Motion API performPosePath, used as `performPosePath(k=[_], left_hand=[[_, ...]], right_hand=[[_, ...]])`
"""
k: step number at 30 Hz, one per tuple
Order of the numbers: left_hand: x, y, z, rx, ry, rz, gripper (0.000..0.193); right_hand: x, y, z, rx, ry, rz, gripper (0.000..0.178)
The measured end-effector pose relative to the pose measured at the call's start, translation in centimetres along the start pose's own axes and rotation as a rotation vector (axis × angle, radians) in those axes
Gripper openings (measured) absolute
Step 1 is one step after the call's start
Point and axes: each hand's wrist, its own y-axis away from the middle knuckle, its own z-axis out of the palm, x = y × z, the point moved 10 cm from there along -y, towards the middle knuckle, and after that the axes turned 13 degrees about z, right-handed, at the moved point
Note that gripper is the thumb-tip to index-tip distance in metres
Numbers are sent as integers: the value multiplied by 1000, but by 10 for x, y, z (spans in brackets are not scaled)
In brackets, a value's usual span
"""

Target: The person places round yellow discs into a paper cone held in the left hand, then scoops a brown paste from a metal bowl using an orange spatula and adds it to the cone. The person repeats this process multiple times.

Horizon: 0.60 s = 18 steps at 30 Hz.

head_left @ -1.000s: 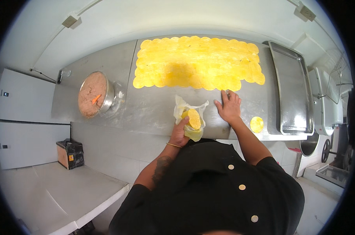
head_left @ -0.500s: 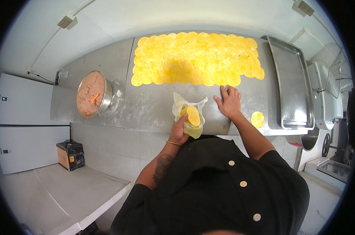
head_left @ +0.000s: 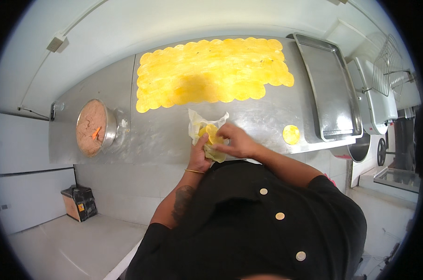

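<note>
My left hand (head_left: 200, 157) grips a small stack of thin yellow dough rounds (head_left: 206, 132) wrapped in crumpled whitish paper (head_left: 194, 119), close to the table's front edge. Over the stack's right side, my right hand (head_left: 239, 141) has its fingers curled in, pinching at the edge of a round; motion blurs it slightly. Beyond both hands, many overlapping yellow rounds (head_left: 211, 70) cover a broad patch of the steel table (head_left: 262, 119). One single round (head_left: 291, 135) lies apart, to the right of my right hand.
On the left stands a metal bowl (head_left: 111, 127) filled with pinkish minced filling (head_left: 91, 122), an orange-handled utensil (head_left: 97, 133) stuck in it. A large metal tray (head_left: 330, 88) occupies the right end. Past it sits a white appliance (head_left: 372, 102) beside a wire rack (head_left: 388, 67).
My right hand has left the front edge of the laid-out rounds and come to the stack in my left hand. The whole view has shifted.
</note>
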Motion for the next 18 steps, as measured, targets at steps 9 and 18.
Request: performPosePath(k=[9, 18], left_hand=[[-7, -8, 21, -40, -58, 45, 46], [-16, -10, 8, 29, -31, 32, 48]], right_hand=[[-5, 2, -21, -40, -119, 30, 27], [6, 9, -14, -163, -116, 166, 32]])
